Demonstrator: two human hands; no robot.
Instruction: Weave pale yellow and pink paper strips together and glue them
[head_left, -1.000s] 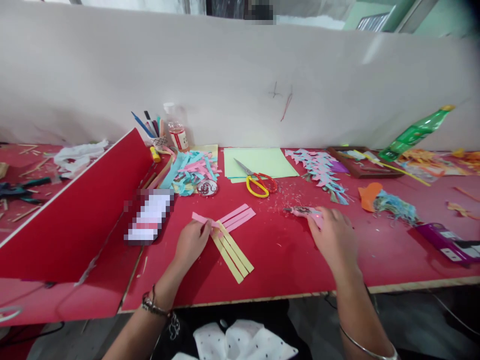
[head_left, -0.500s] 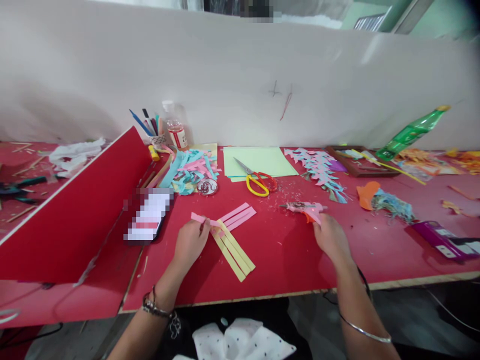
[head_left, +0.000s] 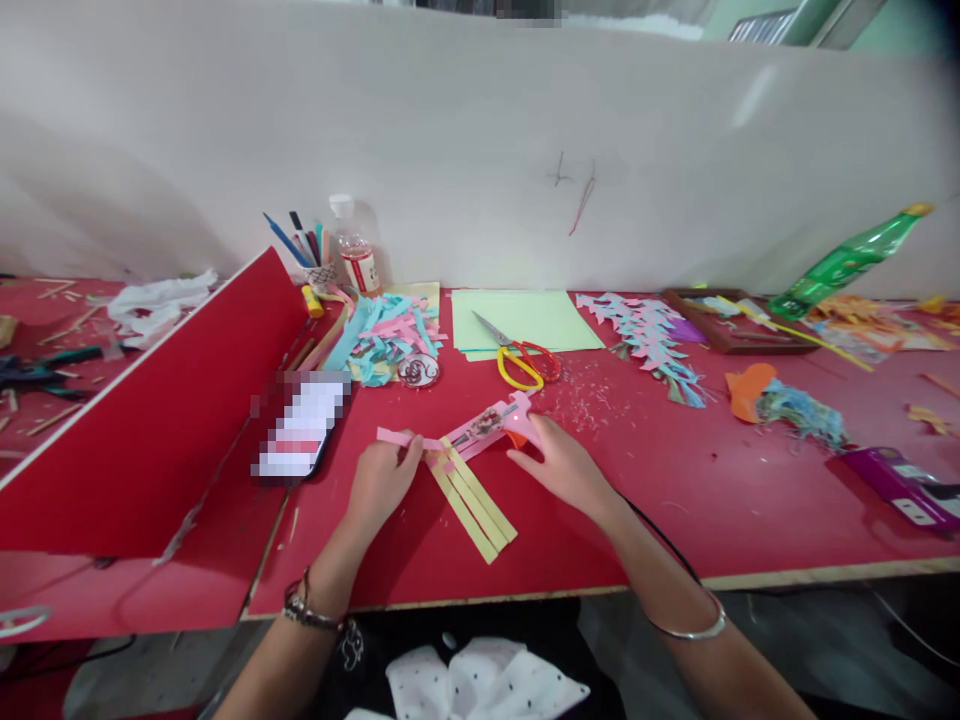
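My left hand [head_left: 385,478] pinches a pink paper strip [head_left: 397,439] that lies across the top of the yellow paper strips [head_left: 476,505]. These yellow strips fan down toward the table's front edge, woven with pink at their upper end. In my right hand [head_left: 561,460] is a pink hot glue gun [head_left: 495,422] with an orange trigger, its nozzle pointing left at the place where the pink and yellow strips meet. The gun covers most of the other pink strips, so I cannot tell whether its tip touches the paper.
Yellow-and-red-handled scissors [head_left: 517,358] lie on pale green sheets [head_left: 555,315]. A phone [head_left: 306,425] and a heap of paper scraps [head_left: 390,330] are at left, beside a leaning red board [head_left: 165,430]. At right are a wooden tray [head_left: 772,342], a green bottle [head_left: 847,265] and a purple box [head_left: 900,487].
My right hand has carried the glue gun leftward, from the open table over to the paper strips. The left hand keeps its hold on the pink strip.
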